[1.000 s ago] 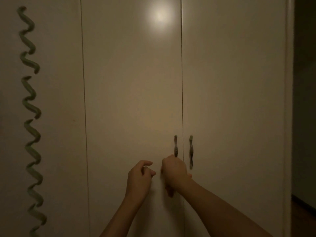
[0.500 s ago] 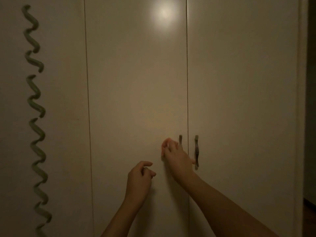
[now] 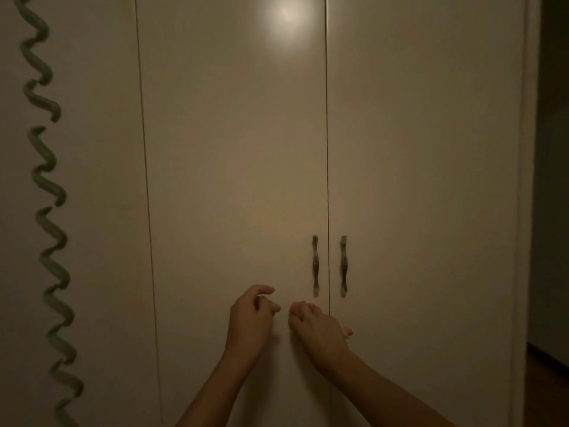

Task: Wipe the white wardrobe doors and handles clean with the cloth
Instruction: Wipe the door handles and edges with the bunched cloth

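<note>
The white wardrobe fills the view, with its middle door [image 3: 234,180] and right door [image 3: 425,180] shut. Each carries a wavy metal handle beside the shared gap, the left handle [image 3: 315,266] and the right handle [image 3: 343,266]. My right hand [image 3: 318,329] lies flat on the middle door just below the left handle, fingers spread. My left hand [image 3: 251,317] hovers beside it, to the left, with its fingers loosely curled in. No cloth shows in either hand.
A green wavy strip [image 3: 50,211] runs down the leftmost door panel [image 3: 101,211]. A lamp's bright reflection [image 3: 289,13] sits high on the middle door. Past the wardrobe's right edge lies a dark opening [image 3: 554,180] above the floor.
My right hand slid up beside the left handle, then came back down below it. The left hand stayed almost in place. The view shifted slightly.
</note>
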